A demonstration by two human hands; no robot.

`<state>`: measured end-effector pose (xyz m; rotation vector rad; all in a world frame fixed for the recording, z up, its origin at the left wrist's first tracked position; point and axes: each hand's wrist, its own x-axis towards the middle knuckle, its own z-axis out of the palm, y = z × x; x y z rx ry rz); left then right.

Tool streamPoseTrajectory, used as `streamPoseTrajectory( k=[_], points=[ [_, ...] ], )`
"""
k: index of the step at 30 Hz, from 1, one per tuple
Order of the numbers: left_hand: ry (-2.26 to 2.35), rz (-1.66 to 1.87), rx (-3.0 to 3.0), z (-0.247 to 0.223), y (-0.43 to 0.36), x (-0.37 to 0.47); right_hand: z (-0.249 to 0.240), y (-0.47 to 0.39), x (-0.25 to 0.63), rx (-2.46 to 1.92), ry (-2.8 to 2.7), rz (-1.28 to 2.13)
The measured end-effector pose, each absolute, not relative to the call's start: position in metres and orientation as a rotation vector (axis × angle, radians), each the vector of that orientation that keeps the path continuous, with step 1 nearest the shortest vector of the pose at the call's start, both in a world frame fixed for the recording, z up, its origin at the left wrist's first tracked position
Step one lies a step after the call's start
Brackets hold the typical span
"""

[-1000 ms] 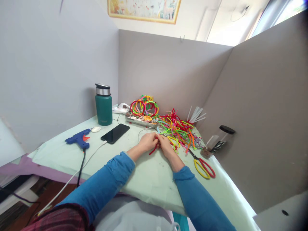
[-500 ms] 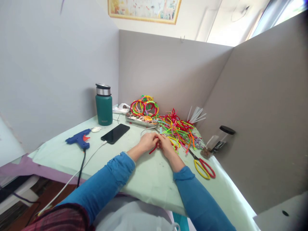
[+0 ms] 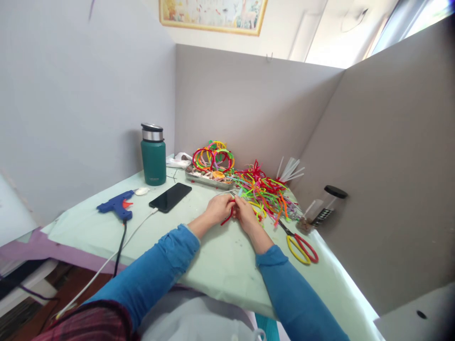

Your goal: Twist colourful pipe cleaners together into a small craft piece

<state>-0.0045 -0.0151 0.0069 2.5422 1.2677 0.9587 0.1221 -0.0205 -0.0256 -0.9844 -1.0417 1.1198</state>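
Currently, our left hand (image 3: pixel 217 209) and right hand (image 3: pixel 246 215) are meeting above the middle of the bench (image 3: pixel 220 272), both grips clasping one red fuzzy stem (image 3: pixel 226 219) whose free end is slanting toward the front-left corner. Since the preceding views, the pale thin strand (image 3: pixel 224 192) just beyond our hands is showing a shorter, flatter arc, suggesting that we are turning or drawing it while keeping the stem pinched. Our hands are hiding where stem and strand are meeting, if they are touching at all.
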Motion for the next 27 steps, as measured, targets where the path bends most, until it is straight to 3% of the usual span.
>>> streamPoseTrajectory(
  k=[27],
  points=[
    [1.33,0.97,2.48,0.0076,-0.0149,-0.0031,-0.0194,-0.0251,0.1223,-0.988,-1.024,1.032]
  ],
)
